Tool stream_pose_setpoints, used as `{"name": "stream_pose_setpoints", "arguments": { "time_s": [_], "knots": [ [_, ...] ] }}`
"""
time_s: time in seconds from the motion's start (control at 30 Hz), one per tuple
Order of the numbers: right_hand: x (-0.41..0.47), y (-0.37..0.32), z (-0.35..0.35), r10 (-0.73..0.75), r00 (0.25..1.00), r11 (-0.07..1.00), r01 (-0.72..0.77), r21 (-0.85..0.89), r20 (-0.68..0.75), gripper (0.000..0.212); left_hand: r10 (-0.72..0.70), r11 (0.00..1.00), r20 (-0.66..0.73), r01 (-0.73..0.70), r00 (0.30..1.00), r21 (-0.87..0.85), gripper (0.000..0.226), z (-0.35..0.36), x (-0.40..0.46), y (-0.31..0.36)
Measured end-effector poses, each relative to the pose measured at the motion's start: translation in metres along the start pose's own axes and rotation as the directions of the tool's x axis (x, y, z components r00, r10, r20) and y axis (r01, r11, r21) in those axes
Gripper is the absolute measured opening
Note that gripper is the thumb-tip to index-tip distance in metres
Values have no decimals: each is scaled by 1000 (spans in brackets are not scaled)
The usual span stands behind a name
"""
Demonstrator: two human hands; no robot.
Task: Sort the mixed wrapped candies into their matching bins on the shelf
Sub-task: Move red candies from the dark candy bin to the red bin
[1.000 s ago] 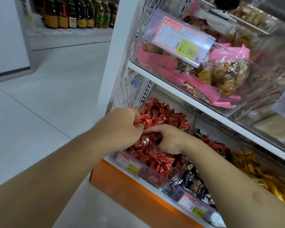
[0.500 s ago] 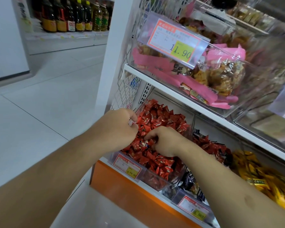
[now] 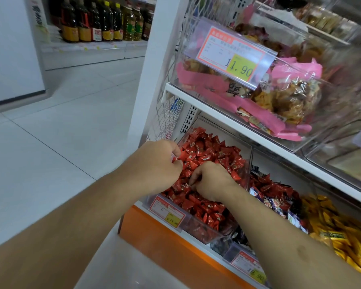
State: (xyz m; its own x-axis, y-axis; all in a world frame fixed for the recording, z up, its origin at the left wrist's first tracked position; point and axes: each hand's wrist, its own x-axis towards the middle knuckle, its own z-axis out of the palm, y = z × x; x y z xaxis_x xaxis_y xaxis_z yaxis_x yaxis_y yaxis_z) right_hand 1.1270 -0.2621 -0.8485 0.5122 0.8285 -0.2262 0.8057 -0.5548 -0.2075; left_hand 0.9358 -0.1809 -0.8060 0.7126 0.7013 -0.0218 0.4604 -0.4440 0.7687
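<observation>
A clear bin (image 3: 198, 228) on the lower shelf is heaped with red wrapped candies (image 3: 215, 157). My left hand (image 3: 156, 163) is over the bin's left side, fingers curled round some red candies. My right hand (image 3: 212, 181) digs into the pile in the middle, fingers curled down and pinching a wrapper. To the right a bin holds mixed red, blue and dark candies (image 3: 273, 197), and further right lie yellow wrapped candies (image 3: 338, 228).
The white upper shelf (image 3: 248, 136) overhangs the bins, carrying a clear bin of pink-wrapped snacks (image 3: 283, 97) with a price tag (image 3: 233, 57). An orange base (image 3: 161, 236) runs under the lower shelf. Oil bottles (image 3: 100, 21) stand across the tiled aisle at left.
Both hands have stayed in the red candy bin, shifting a little as they rummage. The camera has tilted slightly, raising the shelf in view.
</observation>
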Motion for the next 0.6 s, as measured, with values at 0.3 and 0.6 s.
{"name": "stream_pose_setpoints", "arguments": {
  "time_s": [0.3, 0.6],
  "knots": [
    [1, -3, 1, 56, 998, 998, -55, 30, -26, 31, 0, 1000, -6, 0, 1000, 6, 27, 1, -2, 0],
    [3, -2, 6, 65, 998, 996, -64, 62, -15, 12, 16, 1000, -15, -15, 1000, 22, 28, 3, -1, -2]
  ]
}}
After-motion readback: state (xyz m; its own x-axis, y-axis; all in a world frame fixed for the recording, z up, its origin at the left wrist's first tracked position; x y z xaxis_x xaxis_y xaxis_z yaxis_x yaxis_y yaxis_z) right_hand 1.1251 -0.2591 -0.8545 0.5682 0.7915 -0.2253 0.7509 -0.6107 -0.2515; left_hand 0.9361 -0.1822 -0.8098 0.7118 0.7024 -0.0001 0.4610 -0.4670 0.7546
